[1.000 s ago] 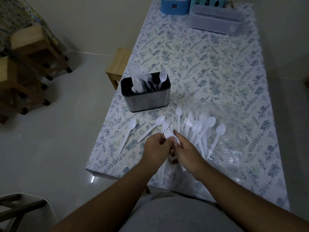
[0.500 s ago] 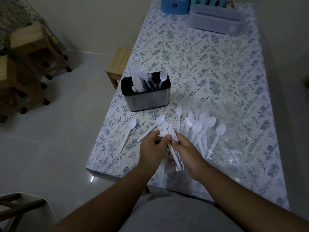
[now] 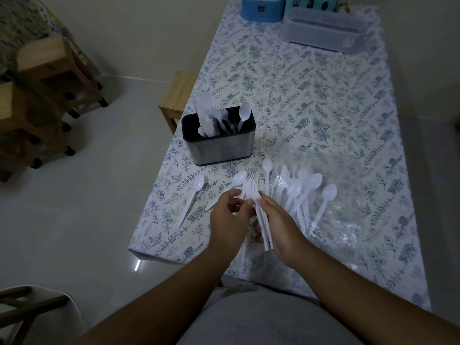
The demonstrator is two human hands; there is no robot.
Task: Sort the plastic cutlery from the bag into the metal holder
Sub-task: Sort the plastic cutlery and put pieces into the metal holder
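My right hand [image 3: 276, 225] grips a bundle of white plastic forks [image 3: 260, 207] by the handles, tines pointing away from me. My left hand [image 3: 227, 217] touches the bundle near the tines with curled fingertips. The metal holder [image 3: 219, 148] stands upright beyond my hands and holds knives, forks and a spoon in separate sections. Loose white spoons [image 3: 193, 195] lie on the cloth to the left. More spoons and forks [image 3: 301, 188] lie on the clear plastic bag [image 3: 348, 220] to the right.
The table carries a floral cloth [image 3: 311, 95]. A clear lidded box [image 3: 326, 28] and a blue container [image 3: 262, 7] stand at the far end. A wooden stool [image 3: 178, 95] sits by the table's left edge, wooden chairs [image 3: 37, 95] further left.
The fork bundle has been gathered and raised in my right hand, its handles now running down across my palm. My left hand has shifted slightly left along the tines.
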